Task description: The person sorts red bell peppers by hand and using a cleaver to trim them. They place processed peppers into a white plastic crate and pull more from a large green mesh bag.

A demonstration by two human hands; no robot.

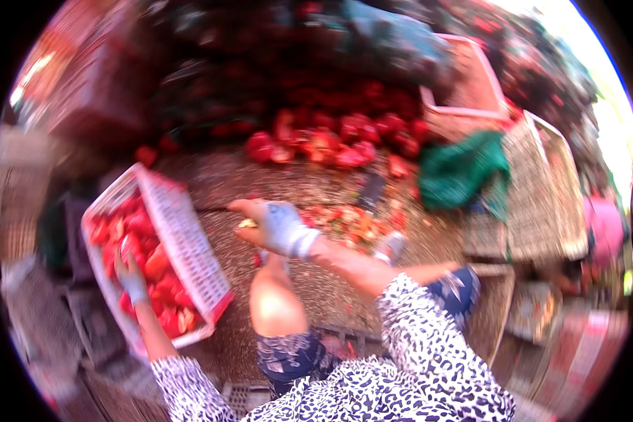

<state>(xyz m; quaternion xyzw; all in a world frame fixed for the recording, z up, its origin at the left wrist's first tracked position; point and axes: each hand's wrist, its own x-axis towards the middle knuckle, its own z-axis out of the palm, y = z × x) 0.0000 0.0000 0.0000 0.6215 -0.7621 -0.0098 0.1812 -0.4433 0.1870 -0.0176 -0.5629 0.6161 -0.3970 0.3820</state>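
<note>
My left hand (131, 281), in a pale glove, reaches into a white plastic crate (183, 250) of red peppers (165, 290). Its fingers look stretched and apart, with the tips at one red pepper (130, 245); blur hides the exact contact. My right hand (278, 228), in a grey-white glove, is held above the ground in front of my knees. Its fingers are closed, and a small yellowish bit (247, 224) shows beside them. What it holds is too blurred to name.
Loose red peppers (323, 144) lie in a heap ahead. Cut pepper scraps (352, 225) are scattered near my foot. A green net bag (464, 172), a pink crate (464, 116) and a woven basket (527, 204) stand at the right. Stacked crates (98, 98) rise at the far left.
</note>
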